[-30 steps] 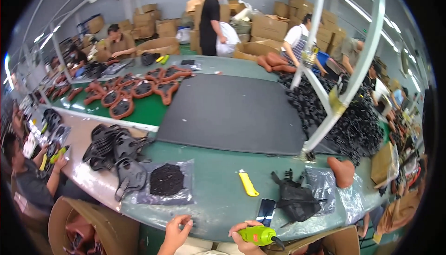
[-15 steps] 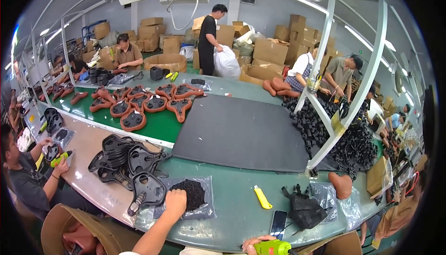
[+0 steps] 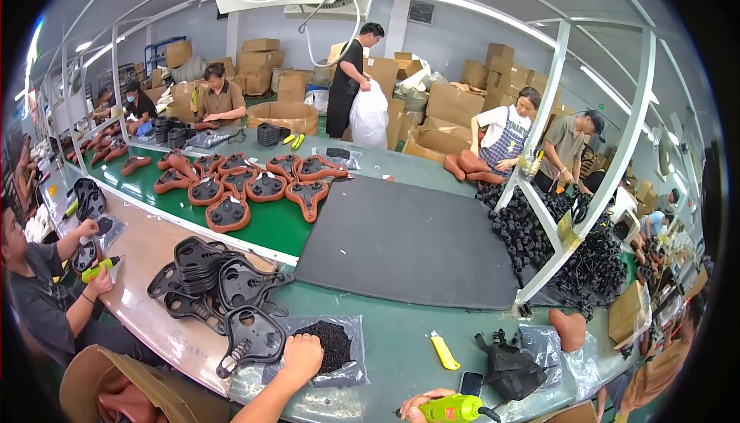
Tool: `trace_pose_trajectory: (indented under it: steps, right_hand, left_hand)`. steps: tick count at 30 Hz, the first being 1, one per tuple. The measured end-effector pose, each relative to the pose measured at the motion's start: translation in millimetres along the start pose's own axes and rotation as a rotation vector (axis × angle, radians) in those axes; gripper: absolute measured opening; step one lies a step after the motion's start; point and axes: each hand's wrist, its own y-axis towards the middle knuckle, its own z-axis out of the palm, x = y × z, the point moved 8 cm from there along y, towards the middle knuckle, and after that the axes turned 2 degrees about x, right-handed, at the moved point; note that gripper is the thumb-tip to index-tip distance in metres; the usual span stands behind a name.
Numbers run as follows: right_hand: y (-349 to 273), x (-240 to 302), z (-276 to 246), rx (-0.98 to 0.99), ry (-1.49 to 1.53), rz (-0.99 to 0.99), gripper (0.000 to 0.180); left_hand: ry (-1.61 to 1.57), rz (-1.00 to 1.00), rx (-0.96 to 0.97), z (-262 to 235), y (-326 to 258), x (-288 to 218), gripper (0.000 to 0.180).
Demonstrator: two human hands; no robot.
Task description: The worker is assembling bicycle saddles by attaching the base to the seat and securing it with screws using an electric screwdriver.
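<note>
Now the green counter (image 3: 401, 346) carries a pile of black plastic saddle bases (image 3: 204, 269) and, just right of it, a clear plastic bag (image 3: 358, 357). The right hand (image 3: 416, 406) wraps around a green electric screwdriver (image 3: 456, 409). Open near the counter's edge a second ago, the left hand (image 3: 302, 357) has reached the heap of tiny black parts (image 3: 333, 344) on the bag, putting them within its grasp; its fingers curl narrowly, and whether they pinch any piece I cannot tell.

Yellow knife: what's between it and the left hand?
From the left hand: black bits on a plastic bag, then green table, in the head view.
</note>
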Motion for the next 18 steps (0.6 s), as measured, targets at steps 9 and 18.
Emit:
trace_pose_trajectory:
  steps: [9,18]
  right_hand:
    - [7.5,0.9,1.8,0.033,-0.211,-0.024,0.055]
    - [10.0,1.7,1.9,0.019,-0.222,-0.010,0.054]
  left_hand:
    - [-0.002,0.081,-0.054,-0.8,1.9,-13.4,0.018]
    - [0.053,0.083,0.070,22.4,4.0,-7.8,0.028]
